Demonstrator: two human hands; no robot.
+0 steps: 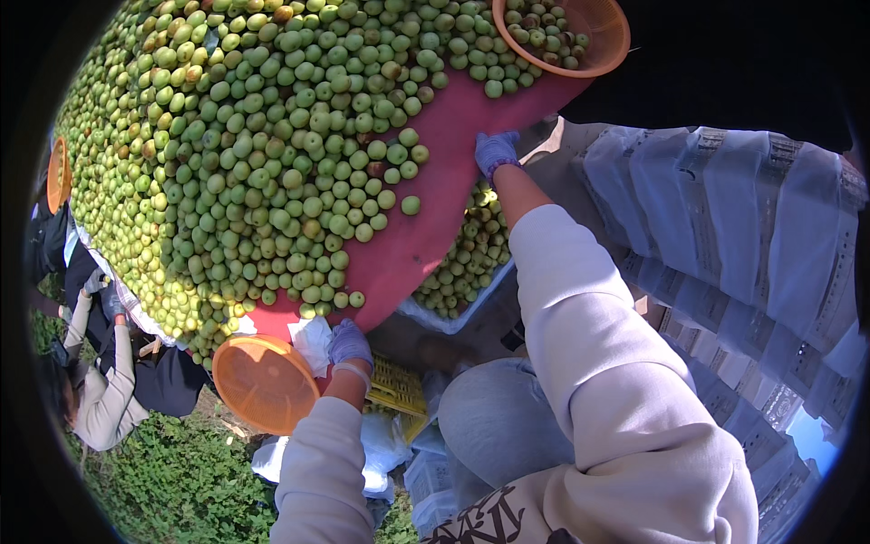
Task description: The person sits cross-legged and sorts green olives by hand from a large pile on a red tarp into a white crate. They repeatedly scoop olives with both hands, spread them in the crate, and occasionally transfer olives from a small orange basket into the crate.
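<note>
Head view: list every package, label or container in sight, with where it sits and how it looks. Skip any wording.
Flat cartons in clear wrap: stacked at right, pale, with printed strips.
Orange round basket: lower left by the left hand, empty.
Orange round basket: top edge, holding green fruit.
Crate of green fruit: under the red table, below the right hand.
Yellow slatted crate: beneath the left wrist.

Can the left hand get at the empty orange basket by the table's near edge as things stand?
Probably yes. The left hand rests at the red table edge, right beside the empty orange basket, with only a white wrapper between them.
</note>
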